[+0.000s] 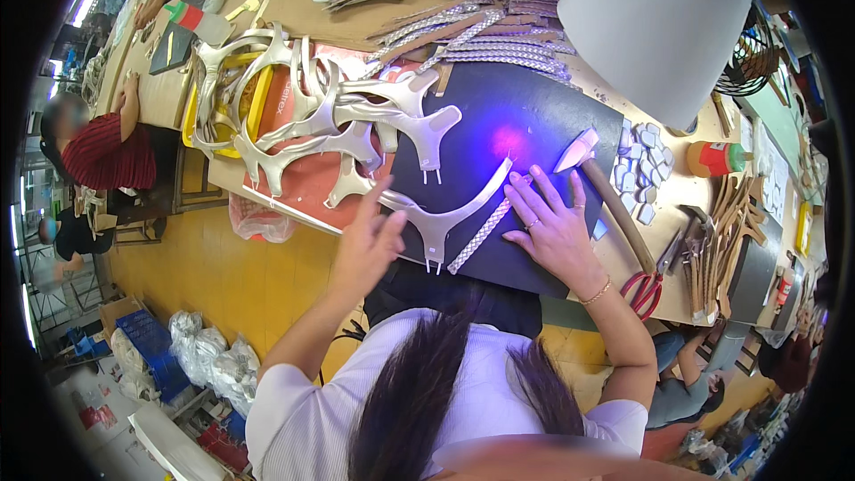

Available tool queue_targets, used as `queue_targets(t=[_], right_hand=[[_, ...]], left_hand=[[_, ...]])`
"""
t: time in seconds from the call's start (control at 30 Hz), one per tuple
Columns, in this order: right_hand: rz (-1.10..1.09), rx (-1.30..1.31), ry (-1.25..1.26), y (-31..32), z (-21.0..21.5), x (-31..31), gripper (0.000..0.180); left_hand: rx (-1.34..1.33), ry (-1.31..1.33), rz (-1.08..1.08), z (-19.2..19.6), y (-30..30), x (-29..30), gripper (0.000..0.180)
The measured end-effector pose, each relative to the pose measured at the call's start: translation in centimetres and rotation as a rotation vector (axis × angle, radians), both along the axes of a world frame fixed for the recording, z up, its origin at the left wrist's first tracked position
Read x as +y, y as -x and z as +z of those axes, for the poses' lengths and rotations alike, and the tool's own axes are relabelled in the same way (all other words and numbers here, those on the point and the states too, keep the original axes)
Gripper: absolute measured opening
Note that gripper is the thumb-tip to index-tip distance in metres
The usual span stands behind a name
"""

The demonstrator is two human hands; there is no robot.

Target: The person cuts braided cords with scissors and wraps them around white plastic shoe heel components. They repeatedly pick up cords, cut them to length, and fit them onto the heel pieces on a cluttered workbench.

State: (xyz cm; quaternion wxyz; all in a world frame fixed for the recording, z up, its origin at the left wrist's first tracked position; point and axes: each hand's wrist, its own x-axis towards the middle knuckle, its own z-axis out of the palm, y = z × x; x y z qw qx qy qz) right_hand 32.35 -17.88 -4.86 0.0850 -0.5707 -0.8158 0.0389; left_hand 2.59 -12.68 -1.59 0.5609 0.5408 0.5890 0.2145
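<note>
My left hand hovers with its fingers apart at the left part of a silver Y-shaped strap piece; whether it touches the piece I cannot tell. This piece lies on a black work mat, its curved arm reaching up to a purple-lit spot. My right hand lies flat, fingers spread, over the upper end of a silver braided strap. The fingertips hide that end. Just right of this hand, a hammer rests with its head on the mat.
Silver strap pieces pile over a yellow tray at left. Braided straps lie behind the mat. A grey lamp-like hood overhangs the back right. Red-handled scissors, grey pads and a glue bottle are at right.
</note>
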Motion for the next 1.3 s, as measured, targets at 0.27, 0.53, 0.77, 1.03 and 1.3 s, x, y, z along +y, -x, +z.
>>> queue_targets(t=[0.27, 0.53, 0.77, 1.03, 1.3], right_hand=[[0.017, -0.086, 0.022, 0.9, 0.0, 0.2, 0.071], [-0.052, 0.129, 0.01, 1.1, -0.6, -0.5, 0.06], [-0.035, 0.154, -0.054, 1.0, -0.6, -0.5, 0.049], [0.013, 0.104, -0.035, 1.5, -0.1, -1.5, 0.055], [-0.073, 0.18, -0.042, 3.2, -0.4, -1.5, 0.046]], left_hand=[[-0.143, 0.053, 0.154, -2.4, 1.6, 0.7, 0.05], [-0.269, -0.392, 0.215, -2.2, -0.1, -1.1, 0.04], [-0.123, -0.651, -0.03, 1.8, -1.2, 2.2, 0.039], [0.359, -0.721, -0.399, 1.4, -5.8, 17.2, 0.034], [0.188, -1.258, -0.786, -1.1, -12.0, 11.7, 0.027]])
